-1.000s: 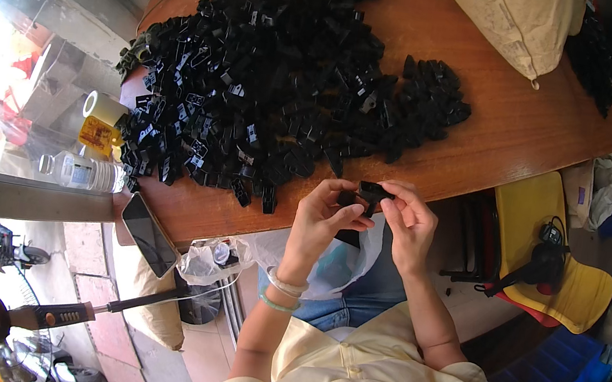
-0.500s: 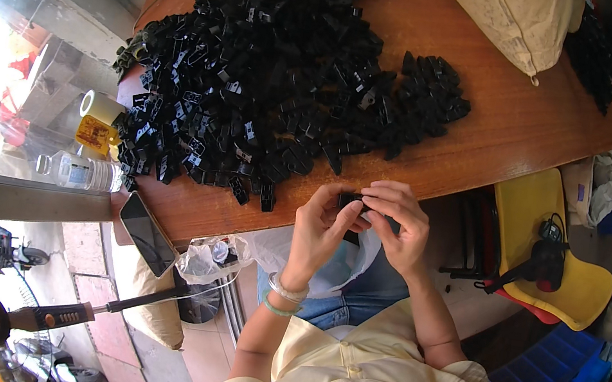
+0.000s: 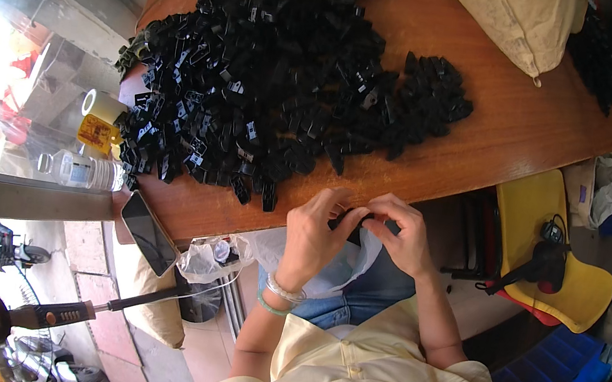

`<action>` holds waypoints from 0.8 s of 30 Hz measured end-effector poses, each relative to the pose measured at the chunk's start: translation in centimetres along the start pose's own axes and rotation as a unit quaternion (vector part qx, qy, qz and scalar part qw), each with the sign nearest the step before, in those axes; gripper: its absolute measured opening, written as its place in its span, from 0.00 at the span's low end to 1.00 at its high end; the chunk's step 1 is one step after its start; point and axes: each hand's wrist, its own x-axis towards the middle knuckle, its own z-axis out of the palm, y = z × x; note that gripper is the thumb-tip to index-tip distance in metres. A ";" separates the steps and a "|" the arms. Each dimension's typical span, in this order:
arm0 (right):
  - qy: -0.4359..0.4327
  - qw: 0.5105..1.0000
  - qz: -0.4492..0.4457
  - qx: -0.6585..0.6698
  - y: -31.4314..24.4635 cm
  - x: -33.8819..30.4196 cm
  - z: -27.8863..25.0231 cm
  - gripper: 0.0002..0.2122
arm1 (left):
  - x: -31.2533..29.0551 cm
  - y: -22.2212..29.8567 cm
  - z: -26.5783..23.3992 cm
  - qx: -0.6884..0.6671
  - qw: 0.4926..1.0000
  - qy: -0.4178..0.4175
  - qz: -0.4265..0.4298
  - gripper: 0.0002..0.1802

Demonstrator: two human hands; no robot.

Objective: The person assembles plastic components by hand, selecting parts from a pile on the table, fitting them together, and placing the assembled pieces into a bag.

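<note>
Both hands meet just off the table's near edge. My left hand (image 3: 314, 233) is closed round a small black plastic part (image 3: 338, 220), its thumb pressed against it. From the other side my right hand (image 3: 403, 239) pinches at the same part with thumb and fingertips. The fingers cover most of the part, so its exact shape is hidden. Beyond the hands, a large pile of similar black plastic parts (image 3: 258, 89) covers much of the wooden table (image 3: 489, 131). Below the hands, a clear plastic bag (image 3: 365, 260) hangs open over my lap.
At the table's left edge are a smartphone (image 3: 148, 232), a clear plastic bottle (image 3: 79, 171), a yellow container (image 3: 95, 133) and a tape roll (image 3: 103, 106). A beige sack (image 3: 513, 20) lies at the far right. Right of me stands a yellow chair (image 3: 576, 291).
My hands have tilted over and drawn slightly lower, and the fingers now cover more of the black part. The pile on the table looks the same.
</note>
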 end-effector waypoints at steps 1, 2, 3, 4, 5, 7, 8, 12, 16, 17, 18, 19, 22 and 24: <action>-0.078 0.996 0.016 -0.044 -0.5 -0.1 -0.4 0.09 | 0.3 0.0 -0.7 0.005 0.999 0.023 -0.022 0.12; -0.078 0.996 0.015 -0.043 -0.4 -0.2 -0.4 0.09 | 0.7 0.0 -1.2 0.010 0.998 0.046 -0.045 0.08; -0.075 0.996 0.031 -0.027 -0.2 -0.4 -0.4 0.09 | 1.4 -0.1 -1.3 0.000 0.996 0.073 -0.047 0.07; -0.071 0.996 0.046 -0.012 -0.2 -0.5 -0.4 0.09 | 2.0 -0.1 -1.3 0.001 0.996 0.074 -0.046 0.07; -0.042 0.998 0.044 0.021 0.0 -0.3 -0.5 0.08 | 2.7 -0.2 -1.2 0.048 0.996 0.077 -0.013 0.07; 0.028 0.996 -0.017 -0.078 0.3 1.3 -1.3 0.10 | 3.9 -0.1 -0.9 0.108 0.992 0.057 0.010 0.09; 0.099 0.976 -0.078 -0.175 0.4 2.3 -1.6 0.12 | 4.5 0.1 -0.6 0.109 0.992 0.059 0.013 0.09; 0.143 0.896 -0.151 -0.393 1.1 4.7 -2.3 0.17 | 6.8 -0.8 1.2 0.163 0.977 0.091 0.102 0.14; 0.153 0.852 -0.210 -0.455 4.0 4.6 -2.4 0.17 | 10.4 -3.1 2.0 0.243 0.958 0.105 0.114 0.18; 0.162 0.857 -0.216 -0.440 4.2 4.4 -2.5 0.16 | 11.2 -3.6 2.1 0.256 0.956 0.092 0.109 0.19; 0.171 0.861 -0.223 -0.425 4.4 4.2 -2.5 0.15 | 12.0 -4.0 2.1 0.268 0.954 0.079 0.104 0.19; 0.179 0.858 -0.234 -0.422 4.2 4.3 -2.3 0.13 | 12.8 -4.3 2.0 0.262 0.958 0.059 0.098 0.21; 0.175 0.859 -0.246 -0.414 4.0 4.3 -1.9 0.14 | 14.6 -4.6 2.3 0.311 0.941 0.065 0.119 0.22; 0.182 0.852 -0.260 -0.416 3.5 4.3 -2.0 0.15 | 15.3 -4.5 2.5 0.333 0.929 0.074 0.147 0.24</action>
